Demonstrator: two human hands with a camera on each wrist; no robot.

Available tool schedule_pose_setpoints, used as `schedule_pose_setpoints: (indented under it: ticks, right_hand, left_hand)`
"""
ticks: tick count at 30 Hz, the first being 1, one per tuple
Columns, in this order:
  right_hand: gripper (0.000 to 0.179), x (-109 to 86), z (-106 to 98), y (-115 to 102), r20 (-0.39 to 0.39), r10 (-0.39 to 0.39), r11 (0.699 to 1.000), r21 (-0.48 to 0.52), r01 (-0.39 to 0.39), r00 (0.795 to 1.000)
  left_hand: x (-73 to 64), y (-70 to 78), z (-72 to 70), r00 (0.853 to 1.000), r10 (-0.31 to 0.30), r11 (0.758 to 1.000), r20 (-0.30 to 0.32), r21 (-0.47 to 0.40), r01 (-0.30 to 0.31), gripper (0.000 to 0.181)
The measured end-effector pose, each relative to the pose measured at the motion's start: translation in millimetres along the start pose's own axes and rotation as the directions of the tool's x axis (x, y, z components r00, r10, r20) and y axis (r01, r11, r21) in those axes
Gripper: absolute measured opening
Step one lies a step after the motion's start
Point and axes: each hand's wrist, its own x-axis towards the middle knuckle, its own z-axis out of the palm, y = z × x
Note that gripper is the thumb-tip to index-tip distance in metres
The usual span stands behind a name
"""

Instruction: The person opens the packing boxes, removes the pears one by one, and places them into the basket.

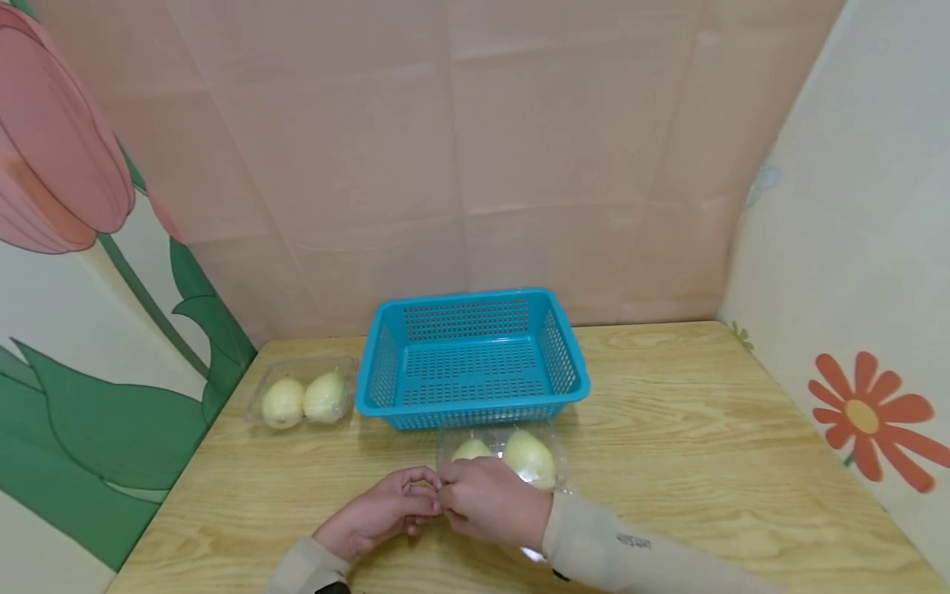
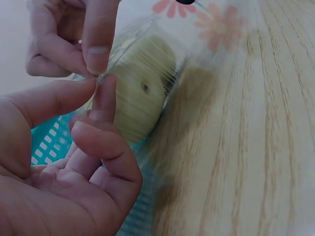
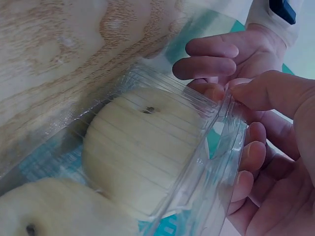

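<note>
In the head view, a clear plastic clamshell box (image 1: 562,437) with two pale yellow pears (image 1: 529,456) sits at the front of the blue basket. My left hand (image 1: 389,505) and right hand (image 1: 496,499) meet at the box's near left corner. Thumb and fingertip of the left hand (image 2: 74,162) pinch the edge there in the left wrist view. Beside them, the right hand (image 3: 278,147) pinches the rim between thumb and fingers in the right wrist view. Ridged clear plastic covers the pear (image 3: 142,147) nearest that corner. The right hand partly hides the box in the head view.
A blue perforated basket (image 1: 475,411) with nothing in it stands at the table's back middle. Left of it lies another clear box (image 1: 304,367) with two pears (image 1: 283,403). Behind the wooden table (image 1: 690,437) hangs a pink cloth wall (image 1: 460,148).
</note>
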Motion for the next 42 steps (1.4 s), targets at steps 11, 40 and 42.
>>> schedule_pose_setpoints:
  ticks: [11,40,42]
  right_hand:
    - [0.014,2.3,-0.9,1.7,-0.007,-0.047,0.999,0.013,0.047,0.999]
    - [0.019,2.7,-1.6,7.5,-0.104,-0.043,0.997,0.06,0.05,0.994]
    - [0.019,3.9,-4.3,8.8,-0.113,-0.028,0.995,0.089,0.038,0.993]
  left_hand:
    - [1.8,1.4,0.9,1.0,-0.013,1.0,-0.016,0.002,0.013,0.023]
    - [2.4,-5.9,0.4,0.997,-0.003,1.0,-0.083,0.024,0.005,0.013]
    - [1.9,-6.8,-0.5,0.997,0.004,1.0,-0.074,0.025,-0.002,0.014]
